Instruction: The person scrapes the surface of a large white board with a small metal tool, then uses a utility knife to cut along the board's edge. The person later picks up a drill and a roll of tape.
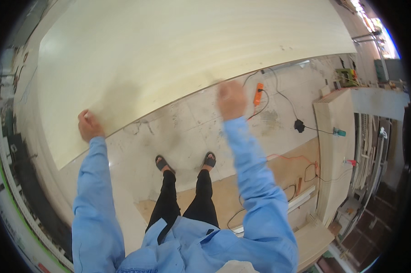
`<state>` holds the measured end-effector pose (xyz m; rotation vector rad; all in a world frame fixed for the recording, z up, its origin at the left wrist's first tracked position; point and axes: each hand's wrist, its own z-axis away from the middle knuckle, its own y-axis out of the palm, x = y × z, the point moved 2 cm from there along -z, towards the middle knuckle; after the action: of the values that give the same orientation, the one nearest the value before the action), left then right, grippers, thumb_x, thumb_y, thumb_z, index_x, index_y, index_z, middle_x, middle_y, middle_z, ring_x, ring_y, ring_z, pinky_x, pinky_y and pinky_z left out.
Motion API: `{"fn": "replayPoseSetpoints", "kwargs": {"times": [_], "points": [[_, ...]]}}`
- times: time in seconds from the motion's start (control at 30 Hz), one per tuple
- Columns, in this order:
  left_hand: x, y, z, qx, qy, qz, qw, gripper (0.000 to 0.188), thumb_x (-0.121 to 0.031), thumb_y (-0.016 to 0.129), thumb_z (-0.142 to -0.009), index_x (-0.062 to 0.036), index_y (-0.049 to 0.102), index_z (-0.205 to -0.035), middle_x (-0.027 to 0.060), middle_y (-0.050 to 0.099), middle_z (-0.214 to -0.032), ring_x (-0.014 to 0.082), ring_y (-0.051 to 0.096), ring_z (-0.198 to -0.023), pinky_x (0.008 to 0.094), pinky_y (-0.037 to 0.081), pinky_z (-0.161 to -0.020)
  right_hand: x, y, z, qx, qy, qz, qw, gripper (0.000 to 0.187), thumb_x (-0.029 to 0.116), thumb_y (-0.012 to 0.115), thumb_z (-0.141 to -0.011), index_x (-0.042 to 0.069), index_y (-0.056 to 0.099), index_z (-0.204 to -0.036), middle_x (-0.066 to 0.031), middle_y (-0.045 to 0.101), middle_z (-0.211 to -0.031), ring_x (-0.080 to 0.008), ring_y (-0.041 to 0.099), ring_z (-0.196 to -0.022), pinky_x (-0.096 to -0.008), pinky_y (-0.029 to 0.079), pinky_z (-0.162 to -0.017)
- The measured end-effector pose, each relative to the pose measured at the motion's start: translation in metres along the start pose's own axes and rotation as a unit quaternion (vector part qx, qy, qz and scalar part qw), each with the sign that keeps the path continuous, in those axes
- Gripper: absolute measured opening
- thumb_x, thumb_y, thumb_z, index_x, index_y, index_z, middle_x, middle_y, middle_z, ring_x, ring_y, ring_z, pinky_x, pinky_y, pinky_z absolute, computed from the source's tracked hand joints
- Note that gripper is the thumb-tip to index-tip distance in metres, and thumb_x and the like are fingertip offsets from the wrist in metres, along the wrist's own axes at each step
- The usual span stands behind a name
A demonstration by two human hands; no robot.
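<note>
cream-coloured smooth sheet [178, 50], large and flat, fills the upper part of the view; its near edge runs from lower left up to the right, in front of the person. what bears it is hidden, but it stands above the tiled floor [187, 113], since a dark cable [278, 86] passes out of sight behind that edge. left hand [89, 125]: over the sheet near the left end of the near edge, fingers curled inward; whether they press on the surface, pinch something small or merely hover, cannot tell. right hand [232, 100]: at the near edge, further right, rounded like a loose fist and smeared by blur; no held thing can be made out, contact with the edge uncertain. handling, judged by eye: a thin, stiff panel, probably awkward more for its breadth than its weight, liable to flex if lifted from one corner. the face looks slick, so flat palms may slide; corners and the thin edge seem the parts most easily chipped. best hold, likely: both hands wide apart on the near edge, thumbs above, fingers beneath. surroundings: orange power strip [258, 93] on the floor right of the right hand; pale stacked boards [335, 118] further right; dark sandals [209, 160] on the person's feet.
</note>
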<state>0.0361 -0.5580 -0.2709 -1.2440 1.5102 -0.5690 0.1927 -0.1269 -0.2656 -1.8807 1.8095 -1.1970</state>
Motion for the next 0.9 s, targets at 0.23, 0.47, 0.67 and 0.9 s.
{"fn": "replayPoseSetpoints", "kwargs": {"times": [0.23,0.47,0.67,0.9], "points": [[0.010,0.003,0.002,0.025,-0.024,0.004,0.999,0.030,-0.037,0.052,-0.093,-0.0125,0.061,-0.108,0.0034,0.054,-0.074,0.0194,0.054,-0.073,0.0367,0.045,-0.066,-0.142,-0.026,-0.049,-0.012,0.081,0.183,0.980,0.008,0.005,0.059,-0.078,0.009,0.063,-0.084,-0.0089,0.059,-0.080,-0.0308,0.057,-0.080,-0.0434,0.047,-0.068],[0.007,0.000,-0.002,0.038,-0.034,-0.005,0.999,0.028,-0.034,0.054,-0.093,-0.0106,0.061,-0.107,0.0007,0.048,-0.068,0.0166,0.050,-0.065,0.0344,0.043,-0.062,-0.046,0.005,-0.019,0.073,-0.077,-0.023,0.994,0.014,0.003,0.059,-0.075,0.013,0.064,-0.084,-0.0074,0.058,-0.078,-0.0263,0.060,-0.080,-0.0382,0.049,-0.064],[0.008,0.000,0.001,0.035,-0.025,0.017,0.999,0.029,-0.033,0.055,-0.093,-0.0083,0.061,-0.107,0.0000,0.046,-0.069,0.0150,0.048,-0.064,0.0322,0.043,-0.061,-0.201,-0.038,-0.073,-0.007,0.098,0.178,0.979,0.009,0.007,0.060,-0.080,0.009,0.066,-0.086,-0.0103,0.062,-0.082,-0.0307,0.059,-0.079,-0.0419,0.048,-0.068],[0.007,0.002,0.000,0.026,-0.008,0.015,1.000,0.030,-0.036,0.056,-0.093,-0.0102,0.061,-0.107,0.0008,0.048,-0.068,0.0154,0.049,-0.065,0.0332,0.043,-0.061,-0.021,0.004,-0.002,0.076,0.053,-0.086,0.992,0.019,0.002,0.063,-0.073,0.011,0.067,-0.089,-0.0079,0.061,-0.085,-0.0292,0.060,-0.083,-0.0409,0.049,-0.072]]}}
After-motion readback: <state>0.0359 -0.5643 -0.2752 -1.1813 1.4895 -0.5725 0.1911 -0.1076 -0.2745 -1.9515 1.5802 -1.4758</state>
